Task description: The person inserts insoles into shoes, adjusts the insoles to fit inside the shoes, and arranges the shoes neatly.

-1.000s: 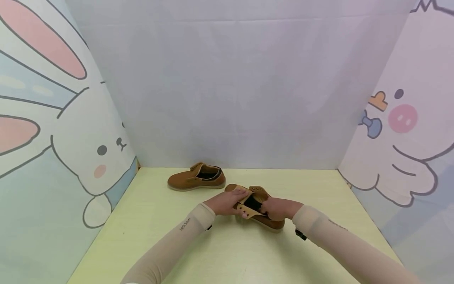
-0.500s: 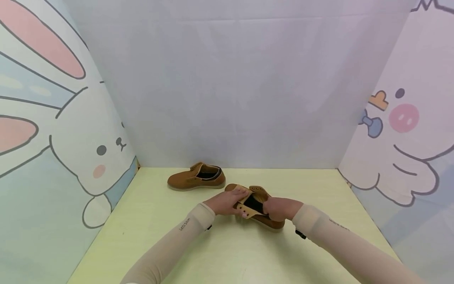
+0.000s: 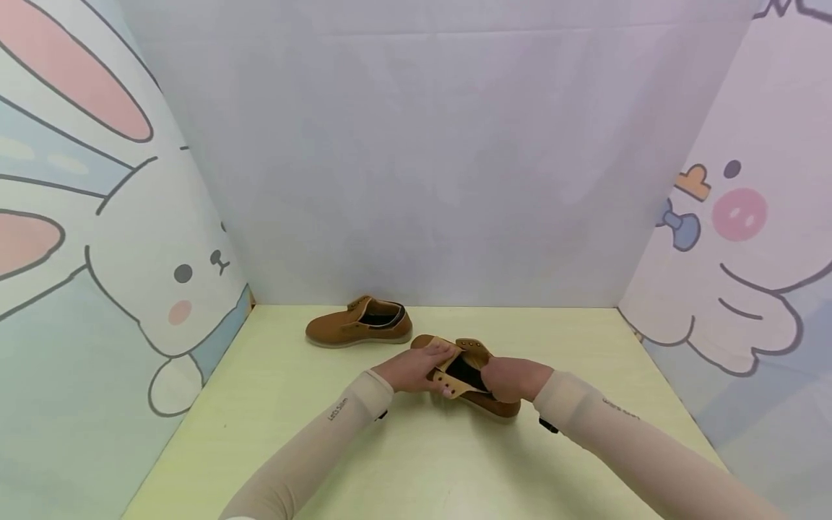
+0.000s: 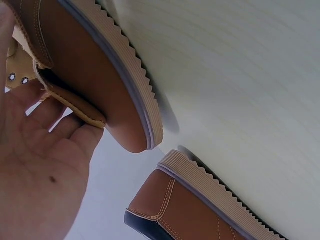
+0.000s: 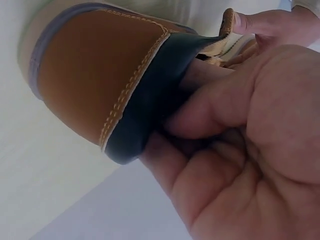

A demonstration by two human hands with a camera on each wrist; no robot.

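A brown lace-less shoe (image 3: 490, 404) with a tan lining and eyelet flaps lies on the table, toe to the upper left. My left hand (image 3: 416, 367) holds its front part; in the left wrist view the hand's (image 4: 50, 155) fingers hook under the tongue (image 4: 75, 107). At the heel end, my right hand (image 3: 516, 379) reaches into the opening. The right wrist view has this hand's (image 5: 235, 145) thumb and fingers bent together inside the dark collar (image 5: 150, 95), fingertips hidden. A matching second shoe (image 3: 351, 328) stands behind to the left, touched by neither hand.
The pale yellow table (image 3: 279, 412) meets a plain light back wall (image 3: 429, 180). Cartoon-printed side panels stand at left (image 3: 117, 361) and right (image 3: 747, 404).
My right hand has shifted slightly within the shoe opening, and its fingertips, partly seen earlier, are now hidden. The left hand and both shoes stay practically in place.
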